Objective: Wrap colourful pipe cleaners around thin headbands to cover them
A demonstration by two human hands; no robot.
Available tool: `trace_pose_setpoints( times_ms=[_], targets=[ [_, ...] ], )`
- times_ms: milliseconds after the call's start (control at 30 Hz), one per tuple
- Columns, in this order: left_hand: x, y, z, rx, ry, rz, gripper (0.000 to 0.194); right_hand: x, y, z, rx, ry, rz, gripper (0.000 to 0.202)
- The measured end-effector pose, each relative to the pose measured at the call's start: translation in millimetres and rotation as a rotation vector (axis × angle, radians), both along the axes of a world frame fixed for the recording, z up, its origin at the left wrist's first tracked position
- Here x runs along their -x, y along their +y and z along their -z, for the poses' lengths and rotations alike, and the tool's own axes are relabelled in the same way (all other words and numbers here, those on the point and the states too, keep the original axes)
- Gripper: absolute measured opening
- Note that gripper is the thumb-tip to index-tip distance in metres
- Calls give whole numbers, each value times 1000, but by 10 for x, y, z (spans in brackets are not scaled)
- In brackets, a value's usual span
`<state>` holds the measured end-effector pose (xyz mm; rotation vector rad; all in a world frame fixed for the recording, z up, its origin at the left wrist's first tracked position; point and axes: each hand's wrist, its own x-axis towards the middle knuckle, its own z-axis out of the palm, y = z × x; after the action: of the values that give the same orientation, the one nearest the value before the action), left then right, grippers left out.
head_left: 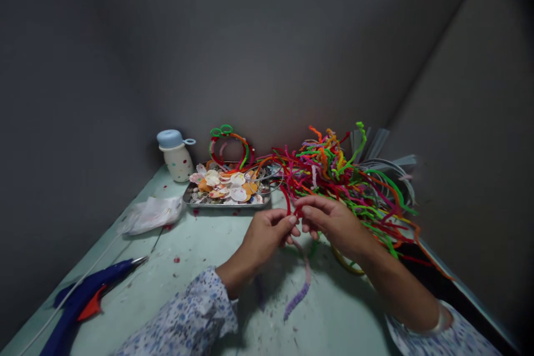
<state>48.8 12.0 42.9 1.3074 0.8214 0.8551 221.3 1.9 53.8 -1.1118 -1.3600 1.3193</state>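
Both my hands meet above the middle of the table, fingertips pinched close together. My left hand (267, 235) grips a pipe cleaner (286, 196) whose upper part is red. Beneath the fingers hangs a fuzzy length that fades from pink to purple (298, 297); whether it is the same stem, I cannot tell. On the right, my right hand (331, 219) has thumb and forefinger closed on the red part, right beside the left fingertips. The spot where the fingers meet is partly hidden. Just behind lies a big tangled heap of coloured pipe cleaners (325, 169).
A metal tray (227, 205) of petal-shaped pieces stands behind my left hand, with a fuzzy-wrapped headband (246, 150) on it. Left of it are a blue-lidded bottle (177, 161) and a plastic bag (154, 214). A blue glue gun (95, 289) with its cord lies front left.
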Motion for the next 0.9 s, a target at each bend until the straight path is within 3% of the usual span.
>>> trace_pose_setpoints(
  times_ms=[133, 367, 467, 667, 800, 900],
  targets=[
    [50, 49, -41, -61, 110, 30, 28, 8, -1, -47, -42, -79, 102, 35],
    [20, -1, -27, -107, 239, 115, 24, 72, -21, -62, -80, -211, 53, 22],
    [4, -7, 13, -122, 263, 132, 24, 65, -17, -52, -78, -195, 105, 23],
    [25, 74, 40, -132, 244, -31, 17, -52, 8, -132, -70, -161, 217, 25],
    [54, 119, -6, -112, 139, -164, 17, -119, 19, -146, -76, -338, 124, 21],
    [64, 115, -51, -63, 71, -173, 17, -138, 29, -7, -92, -584, -42, 15]
  ],
)
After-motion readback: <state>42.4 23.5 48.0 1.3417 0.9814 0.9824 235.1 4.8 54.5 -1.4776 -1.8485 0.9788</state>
